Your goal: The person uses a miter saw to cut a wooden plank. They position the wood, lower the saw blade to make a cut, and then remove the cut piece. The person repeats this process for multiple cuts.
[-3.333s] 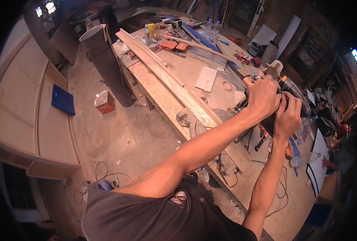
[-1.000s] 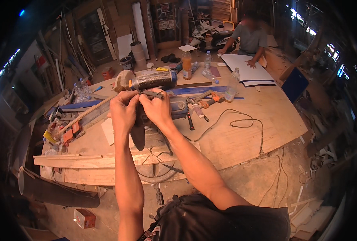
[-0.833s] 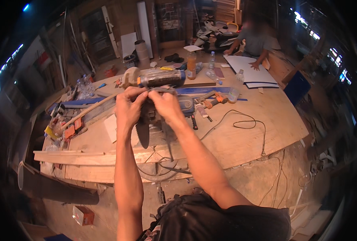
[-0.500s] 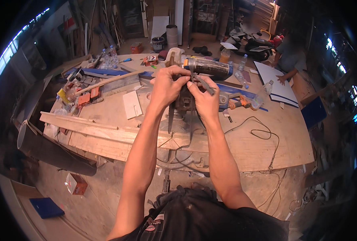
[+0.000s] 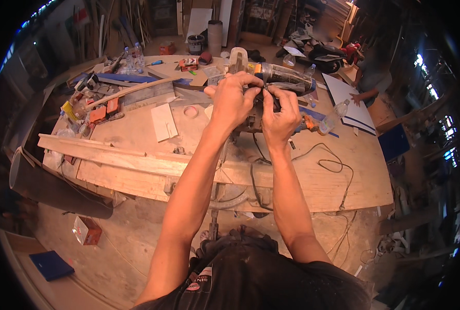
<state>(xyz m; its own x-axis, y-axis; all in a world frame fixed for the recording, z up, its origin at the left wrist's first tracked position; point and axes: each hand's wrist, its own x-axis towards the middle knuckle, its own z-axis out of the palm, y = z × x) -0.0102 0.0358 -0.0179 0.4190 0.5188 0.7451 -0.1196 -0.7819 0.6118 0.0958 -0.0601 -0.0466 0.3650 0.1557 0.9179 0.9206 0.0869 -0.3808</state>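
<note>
While left hand [image 5: 236, 101] and right hand [image 5: 281, 114] nearly meet beside the power tool [image 5: 291, 76] | grip: can't tell (fingers hide it) | likely heavy, stiff; hold its barrel.

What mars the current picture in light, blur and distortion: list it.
Head view: fisheye bending bows the workbench's front edge, corners black; head view: glare from light strips at the right rim; head view: the co-worker sits dim and soft; head view: left hand and right hand look clear, the dark detail between them unreadable.
</note>
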